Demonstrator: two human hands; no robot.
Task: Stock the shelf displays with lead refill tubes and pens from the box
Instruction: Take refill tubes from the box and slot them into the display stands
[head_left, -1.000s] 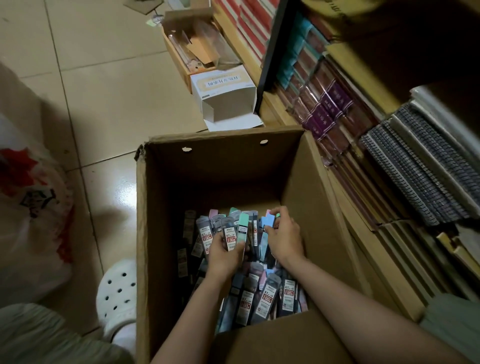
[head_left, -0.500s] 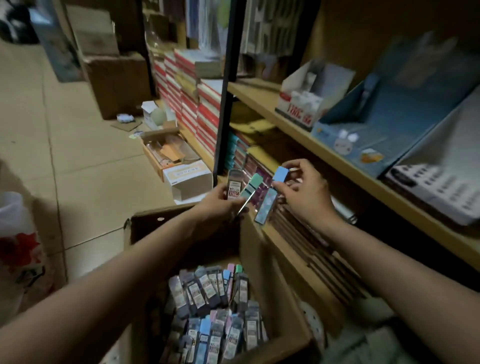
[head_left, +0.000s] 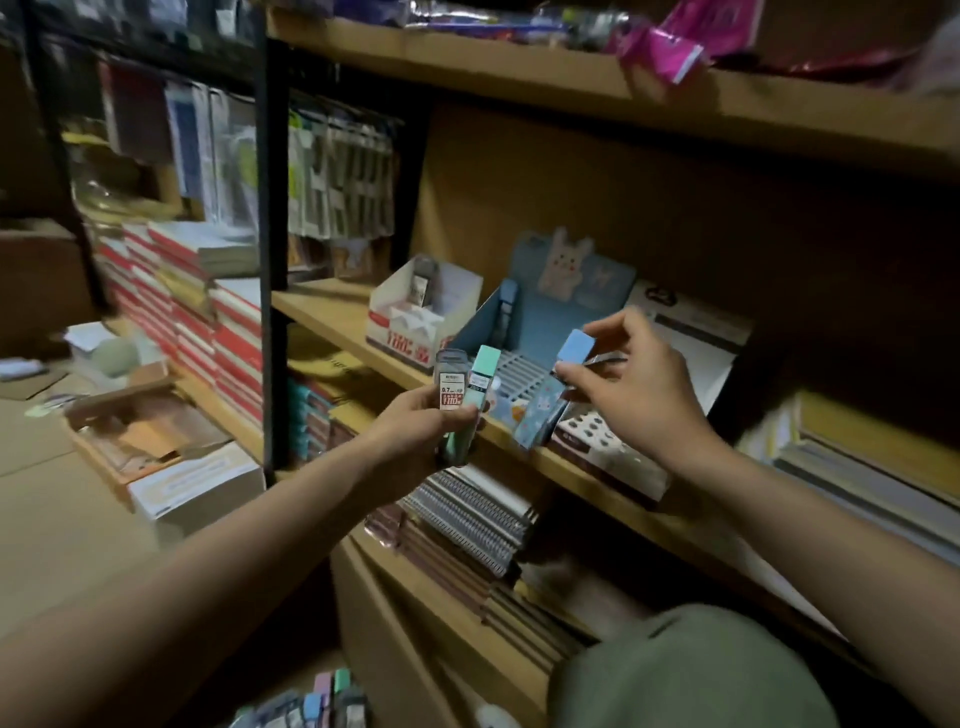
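My left hand (head_left: 421, 423) grips two lead refill tubes upright in front of the middle shelf: a grey-capped one with a red label (head_left: 450, 382) and a mint-green one (head_left: 480, 387). My right hand (head_left: 631, 387) pinches a blue-capped tube (head_left: 571, 353) by its top, just above the slotted blue bunny display (head_left: 524, 332). That display holds one upright tube (head_left: 506, 312) at its back left. A white and red display box (head_left: 415, 317) stands to its left. More tubes (head_left: 317, 701) in the box show at the bottom edge.
A wooden shelf board (head_left: 332, 312) carries the displays, with a dark-topped display (head_left: 691, 322) to the right. Spiral notebooks (head_left: 467, 514) lie on the shelf below. Red and white book stacks (head_left: 208, 312) and open cartons (head_left: 150, 447) stand on the left.
Both hands rose from the cardboard box with the tubes up to the middle shelf. My view tilted up, so the box has almost left the frame.
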